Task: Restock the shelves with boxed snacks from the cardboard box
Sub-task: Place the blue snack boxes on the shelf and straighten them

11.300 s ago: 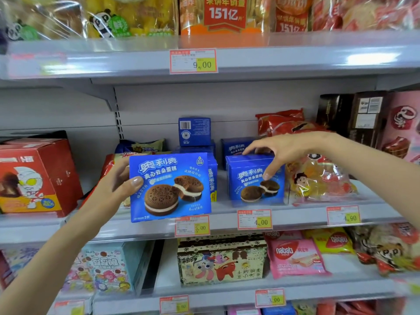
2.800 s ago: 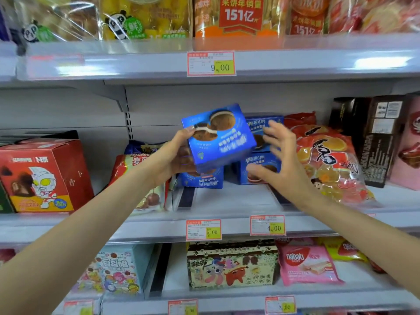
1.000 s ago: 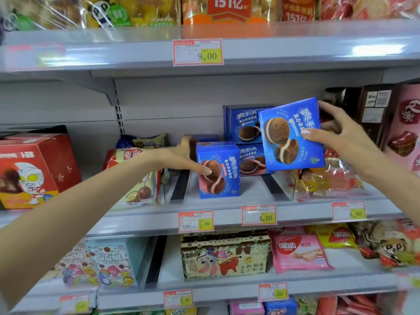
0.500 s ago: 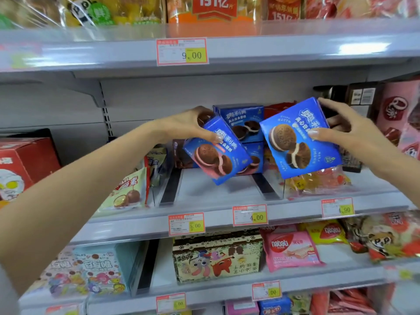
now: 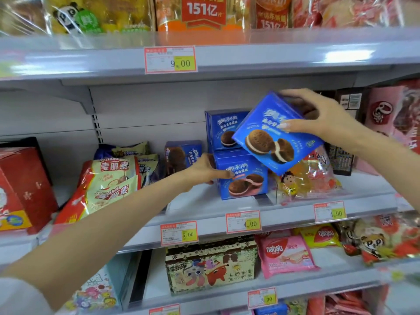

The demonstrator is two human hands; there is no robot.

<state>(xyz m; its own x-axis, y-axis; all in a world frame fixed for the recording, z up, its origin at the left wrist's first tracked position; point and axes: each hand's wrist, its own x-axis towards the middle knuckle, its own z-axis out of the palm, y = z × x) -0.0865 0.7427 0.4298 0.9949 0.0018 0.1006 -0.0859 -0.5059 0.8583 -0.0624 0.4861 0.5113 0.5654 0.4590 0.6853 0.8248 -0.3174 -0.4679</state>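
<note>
My right hand [image 5: 322, 117] grips a tilted blue cookie box [image 5: 272, 137] in the air above the middle shelf [image 5: 227, 205], thumb on its front and fingers over its top edge. Below it a second blue cookie box with pink-filled cookies [image 5: 243, 176] stands upright on the shelf; my left hand [image 5: 204, 171] holds its left side with the thumb across the front. Behind, another blue box [image 5: 221, 130] is stacked on top, and a further one [image 5: 181, 153] stands turned sideways at the back left. The cardboard box is out of view.
Malt-candy bags [image 5: 109, 178] lean left of the boxes, with a red carton [image 5: 25, 185] at far left. A clear jelly bag [image 5: 311, 178] lies right of them, dark and pink boxes [image 5: 381, 123] behind. Price tags [image 5: 243, 221] line the shelf edge; snacks fill the shelves above and below.
My left hand has set its tilted box upright on the shelf, front facing out. The right hand's box has shifted left and higher, still tilted.
</note>
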